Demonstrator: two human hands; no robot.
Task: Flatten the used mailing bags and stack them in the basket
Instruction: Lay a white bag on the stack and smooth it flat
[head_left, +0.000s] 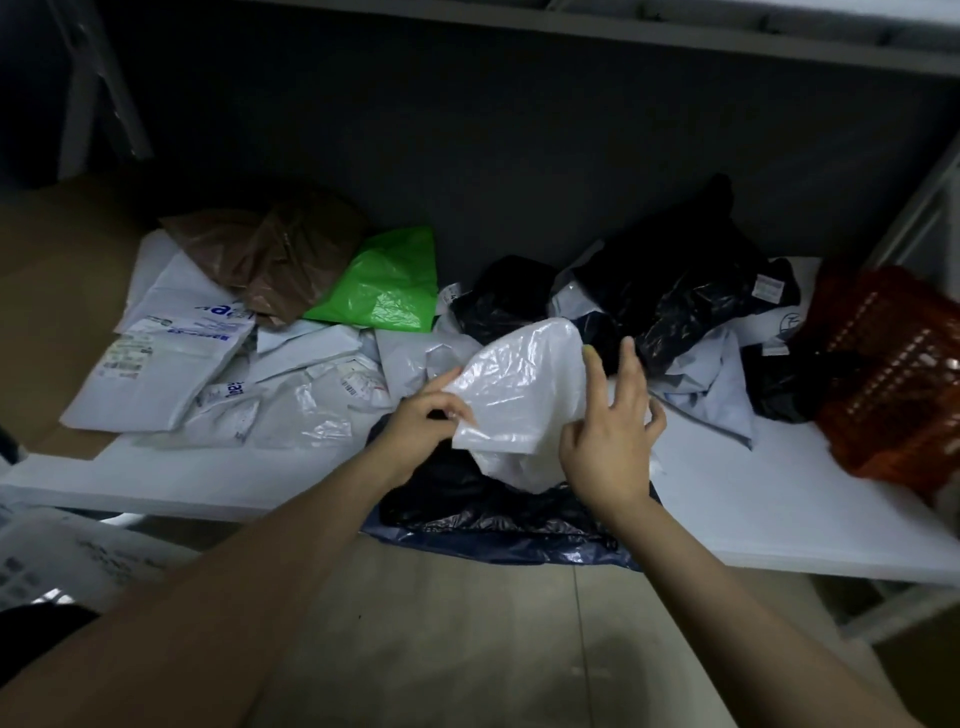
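The left hand (423, 418) has its grip pressed together. Thumb and curled fingers pinch the left edge of the white bag (519, 395), which is held just above the bench (779, 493), near its front edge. The right hand (610, 447) lies against the bag's right side with fingers spread and mostly straight; I cannot tell whether any of them hooks the film. So the bag probably hangs on that one pinch. The film looks thin, glossy and crumpled — it could slide out of the pinch. It could also trap air and spring back when pressed, unless it is smoothed toward an open end.

Directly beneath lies a dark bag (493, 514) whose edge droops over the front of the bench. Pressing the white bag down on that slick layer could send both off the edge.

Further out, black bags (675, 296), a green bag (387, 291), a brown bag (270, 254) and labelled white mailers (166, 364) crowd the back and leave little flat room. A sweep of the palm may drag neighbours along. The orange basket (893, 364) sits at the far right, well apart from the hands — a limp flattened bag may refold on the way there.
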